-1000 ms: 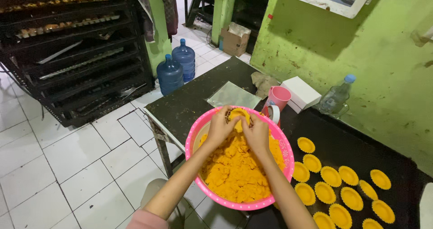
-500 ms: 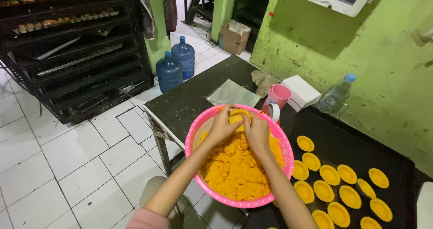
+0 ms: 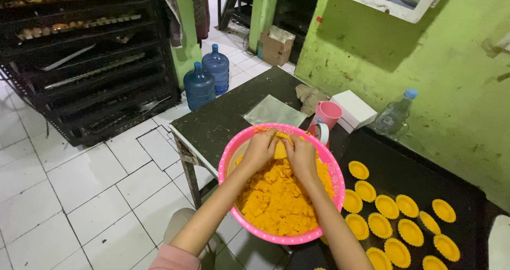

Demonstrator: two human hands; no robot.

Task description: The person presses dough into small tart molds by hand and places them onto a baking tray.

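- my left hand [image 3: 260,149] and right hand [image 3: 300,154] meet at the twelve o'clock side of the pink basin [image 3: 232,152], fingers curled together around a small lump of orange dough [image 3: 280,151].
- the lump sits right between my palms, both hands equally close; i can't make out any long axis.
- the rest of the dough mass [image 3: 276,201] lies toward six o'clock, crumbly, moist, clumped.
- at three to four o'clock, small round yellow fluted moulds [image 3: 387,206] sit in rows on a dark tray [image 3: 414,169].
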